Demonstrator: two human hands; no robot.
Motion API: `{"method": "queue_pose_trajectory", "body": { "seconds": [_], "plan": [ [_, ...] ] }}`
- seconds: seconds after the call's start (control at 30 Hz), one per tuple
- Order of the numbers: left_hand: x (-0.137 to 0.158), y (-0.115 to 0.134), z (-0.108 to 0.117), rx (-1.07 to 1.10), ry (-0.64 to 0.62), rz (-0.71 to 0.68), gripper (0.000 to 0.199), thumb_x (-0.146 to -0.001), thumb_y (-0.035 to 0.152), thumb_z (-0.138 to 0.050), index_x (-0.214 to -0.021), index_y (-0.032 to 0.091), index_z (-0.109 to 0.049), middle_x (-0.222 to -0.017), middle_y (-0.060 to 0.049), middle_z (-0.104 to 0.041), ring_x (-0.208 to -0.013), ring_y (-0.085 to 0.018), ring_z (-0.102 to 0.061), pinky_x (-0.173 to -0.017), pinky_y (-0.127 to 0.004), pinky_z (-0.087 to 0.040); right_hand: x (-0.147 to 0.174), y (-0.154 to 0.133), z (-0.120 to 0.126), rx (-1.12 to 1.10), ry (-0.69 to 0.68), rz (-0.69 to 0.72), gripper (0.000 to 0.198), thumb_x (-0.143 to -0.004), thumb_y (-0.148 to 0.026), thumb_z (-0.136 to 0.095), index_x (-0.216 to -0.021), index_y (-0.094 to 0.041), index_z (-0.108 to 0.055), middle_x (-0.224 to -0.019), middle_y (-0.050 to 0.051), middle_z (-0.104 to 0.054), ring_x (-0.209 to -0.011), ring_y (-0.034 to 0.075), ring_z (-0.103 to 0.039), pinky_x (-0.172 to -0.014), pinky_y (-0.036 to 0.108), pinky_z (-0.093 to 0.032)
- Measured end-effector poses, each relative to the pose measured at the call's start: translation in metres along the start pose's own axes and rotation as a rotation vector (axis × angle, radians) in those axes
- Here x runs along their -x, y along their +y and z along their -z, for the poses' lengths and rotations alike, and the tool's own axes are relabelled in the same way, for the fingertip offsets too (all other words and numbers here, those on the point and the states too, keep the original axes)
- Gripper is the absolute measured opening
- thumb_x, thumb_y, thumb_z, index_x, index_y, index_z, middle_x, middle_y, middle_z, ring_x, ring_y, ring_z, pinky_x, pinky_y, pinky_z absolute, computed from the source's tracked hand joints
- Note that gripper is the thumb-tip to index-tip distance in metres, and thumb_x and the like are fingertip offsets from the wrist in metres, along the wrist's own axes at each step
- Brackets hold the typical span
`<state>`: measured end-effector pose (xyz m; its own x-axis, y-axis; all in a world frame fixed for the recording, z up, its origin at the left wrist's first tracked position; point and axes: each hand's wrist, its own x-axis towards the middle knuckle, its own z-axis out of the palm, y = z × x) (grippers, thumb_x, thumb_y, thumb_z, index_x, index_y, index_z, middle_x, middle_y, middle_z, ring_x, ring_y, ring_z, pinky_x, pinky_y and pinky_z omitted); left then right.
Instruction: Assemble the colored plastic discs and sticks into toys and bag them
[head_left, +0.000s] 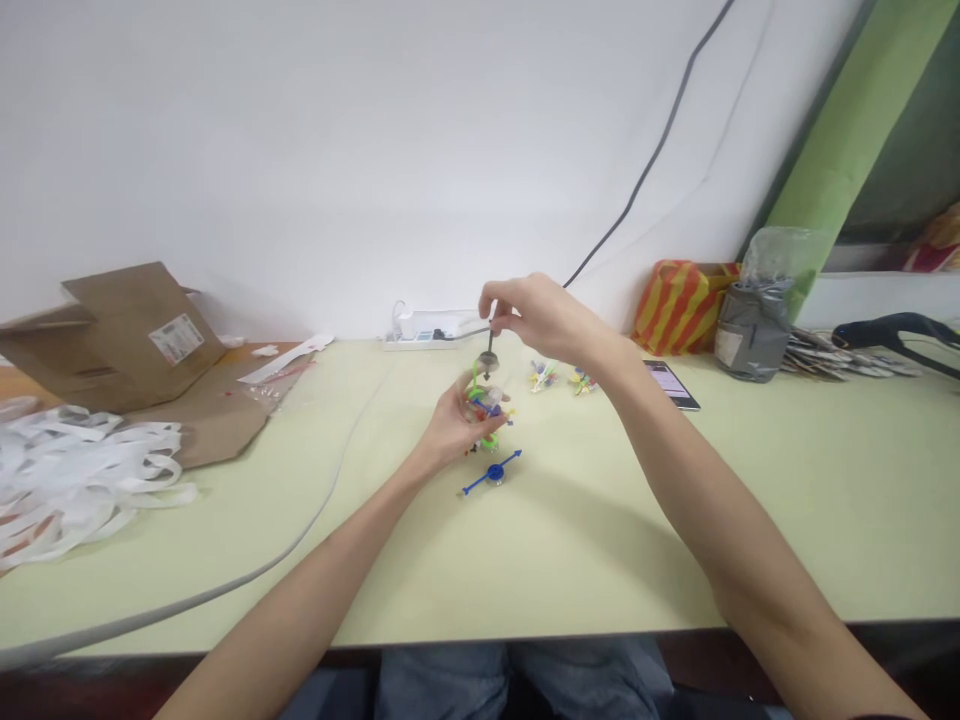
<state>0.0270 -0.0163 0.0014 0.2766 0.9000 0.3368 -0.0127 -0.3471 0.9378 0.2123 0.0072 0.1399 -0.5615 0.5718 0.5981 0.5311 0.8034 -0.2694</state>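
Note:
In the head view, my right hand (529,305) pinches one end of a black arrow spinner (489,358) with a round middle. It hangs upright just above my left hand (459,418). The fingers of my left hand curl round a cluster of small plastic spinners (486,408) in green, blue, red and clear plastic; their exact number is hidden. On the table just below lies a blue arrow spinner (495,473) with a clear round base. Behind my hands sit two small piles of coloured plastic pieces (543,375).
A white power strip (420,338) stands against the wall. At left are an opened cardboard box (142,320), heaped white strips (82,475) and a grey cable (300,535). At right lie a phone (673,385), a striped bag (675,308) and a grey wrapped container (752,330).

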Motion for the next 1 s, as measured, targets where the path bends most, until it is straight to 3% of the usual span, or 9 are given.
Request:
{"method": "queue_pose_trajectory", "body": {
  "seconds": [0.27,0.37,0.47,0.57,0.63,0.73,0.8,0.87,1.0],
  "plan": [
    [0.0,0.001,0.0,0.008,0.007,0.004,0.091,-0.067,0.032,-0.085,-0.145,0.026,-0.039,-0.108,-0.012,-0.071,-0.07,-0.019,-0.07,-0.052,-0.029,-0.06,-0.005,0.005,-0.006,-0.032,-0.022,0.024,0.016,-0.087,-0.014,-0.055,-0.082,-0.018,-0.07,-0.079,0.002,-0.068,-0.072,0.014,-0.059,-0.07,0.027,-0.039],
    [-0.001,0.0,0.0,-0.012,0.045,-0.02,0.088,-0.068,0.033,-0.084,-0.144,0.024,-0.042,-0.1,-0.009,-0.071,-0.071,-0.019,-0.07,-0.055,-0.03,-0.061,-0.003,0.006,-0.007,-0.032,-0.125,-0.029,0.015,-0.088,-0.017,-0.057,-0.081,-0.018,-0.07,-0.075,0.003,-0.068,-0.065,0.013,-0.056,-0.064,0.027,-0.039],
    [-0.001,0.0,0.0,-0.011,0.058,-0.029,0.082,-0.068,0.034,-0.084,-0.141,0.023,-0.047,-0.098,-0.007,-0.072,-0.076,-0.02,-0.07,-0.058,-0.03,-0.061,0.001,0.004,-0.005,-0.038,-0.212,-0.104,0.029,-0.095,-0.029,-0.053,-0.074,-0.017,-0.07,-0.072,0.005,-0.068,-0.062,0.013,-0.056,-0.062,0.028,-0.039],
    [-0.002,-0.001,0.0,0.008,0.075,-0.031,0.072,-0.068,0.034,-0.084,-0.132,0.02,-0.054,-0.101,-0.009,-0.073,-0.087,-0.024,-0.071,-0.061,-0.029,-0.06,0.005,0.001,0.0,-0.014,-0.221,-0.116,0.039,-0.096,-0.041,-0.053,-0.071,-0.017,-0.071,-0.078,0.008,-0.068,-0.076,0.018,-0.06,-0.071,0.032,-0.044],
    [-0.002,0.0,0.0,0.025,0.087,-0.042,0.068,-0.068,0.033,-0.085,-0.127,0.018,-0.056,-0.103,-0.01,-0.073,-0.094,-0.026,-0.071,-0.063,-0.028,-0.059,0.007,0.0,0.004,0.04,-0.186,-0.05,0.032,-0.091,-0.042,-0.062,-0.072,-0.019,-0.071,-0.095,0.01,-0.068,-0.099,0.025,-0.059,-0.086,0.039,-0.045],
    [-0.001,0.005,-0.001,0.057,0.045,-0.047,0.077,-0.067,0.033,-0.086,-0.133,0.02,-0.049,-0.108,-0.011,-0.072,-0.095,-0.028,-0.072,-0.063,-0.03,-0.06,0.007,-0.006,0.008,0.125,-0.091,0.067,0.02,-0.086,-0.038,-0.069,-0.074,-0.021,-0.071,-0.127,0.009,-0.059,-0.129,0.032,-0.04,-0.104,0.054,-0.035],
    [0.001,0.009,-0.003,0.072,-0.017,-0.029,0.077,-0.07,0.036,-0.084,-0.134,0.02,-0.046,-0.111,-0.013,-0.071,-0.091,-0.029,-0.073,-0.06,-0.031,-0.059,0.006,-0.011,0.009,0.137,-0.006,0.115,0.019,-0.09,-0.037,-0.064,-0.081,-0.022,-0.071,-0.137,0.008,-0.051,-0.136,0.032,-0.031,-0.108,0.058,-0.03],
    [0.003,0.011,-0.006,0.065,-0.062,-0.008,0.064,-0.074,0.041,-0.08,-0.126,0.017,-0.05,-0.109,-0.015,-0.072,-0.084,-0.029,-0.074,-0.057,-0.031,-0.058,0.007,-0.016,0.008,0.103,0.105,0.123,0.02,-0.094,-0.039,-0.058,-0.098,-0.024,-0.07,-0.143,0.008,-0.046,-0.139,0.032,-0.028,-0.11,0.059,-0.028],
    [0.006,0.01,-0.011,0.024,-0.098,0.025,0.047,-0.079,0.042,-0.076,-0.11,0.014,-0.056,-0.101,-0.016,-0.074,-0.075,-0.026,-0.075,-0.063,-0.033,-0.058,0.03,-0.012,-0.007,-0.106,0.327,-0.014,0.056,-0.092,-0.05,-0.059,-0.14,-0.027,-0.044,-0.15,0.013,-0.039,-0.137,0.032,-0.035,-0.108,0.055,-0.036]
  ]
}}
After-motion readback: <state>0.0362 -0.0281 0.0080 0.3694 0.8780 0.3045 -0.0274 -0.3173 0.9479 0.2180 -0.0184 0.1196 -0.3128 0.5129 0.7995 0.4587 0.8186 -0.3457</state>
